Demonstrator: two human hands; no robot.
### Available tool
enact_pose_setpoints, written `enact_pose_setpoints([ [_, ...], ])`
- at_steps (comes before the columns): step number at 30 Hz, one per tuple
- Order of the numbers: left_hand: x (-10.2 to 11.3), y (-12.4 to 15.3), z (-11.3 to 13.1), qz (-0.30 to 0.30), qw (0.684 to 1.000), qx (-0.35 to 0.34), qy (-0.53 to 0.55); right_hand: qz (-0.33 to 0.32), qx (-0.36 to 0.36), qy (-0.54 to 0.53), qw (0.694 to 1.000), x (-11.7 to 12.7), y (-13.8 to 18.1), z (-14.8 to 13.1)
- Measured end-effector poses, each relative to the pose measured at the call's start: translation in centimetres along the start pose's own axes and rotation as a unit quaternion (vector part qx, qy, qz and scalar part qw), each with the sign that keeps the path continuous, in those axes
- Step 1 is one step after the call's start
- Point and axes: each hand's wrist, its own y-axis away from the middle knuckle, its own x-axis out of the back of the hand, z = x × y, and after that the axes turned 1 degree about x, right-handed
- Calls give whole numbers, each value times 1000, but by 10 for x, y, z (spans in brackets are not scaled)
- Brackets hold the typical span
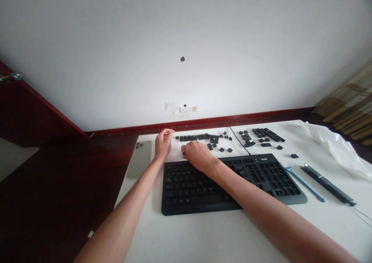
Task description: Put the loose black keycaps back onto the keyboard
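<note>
My right hand [196, 153] is above the back edge of a black keyboard [200, 205]. Its fingers pinch a small black keycap [183, 153], mostly covered by the fingertips. To its left, my left hand [163, 143] is held with fingers curled in, and nothing shows in them. The keyboard has caps over its left part, while the number pad at the right shows bare key sockets. Behind the hands, a row of loose keycaps [192, 138] lies on the white table [186, 236]. Part of the keyboard is hidden by my right forearm.
A phone [139, 159] lies at the table's left edge. More loose keycaps [266, 134] are spread at the back right. Right of the keyboard lie a blue stick-like tool [305, 184], a dark bar-shaped object [328, 184] and a white plastic sheet [337, 148]. A cable [238, 141] runs backward.
</note>
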Motion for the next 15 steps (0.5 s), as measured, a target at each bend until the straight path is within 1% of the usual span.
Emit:
enact_pose_setpoints([
  [5,1,2,1,-15,1000,-6,3,-17,-27,11,999,8,6,-13],
  [15,1,3,4,-25,1000,-4,-6,-49,-44,-12,998,14,6,-11],
])
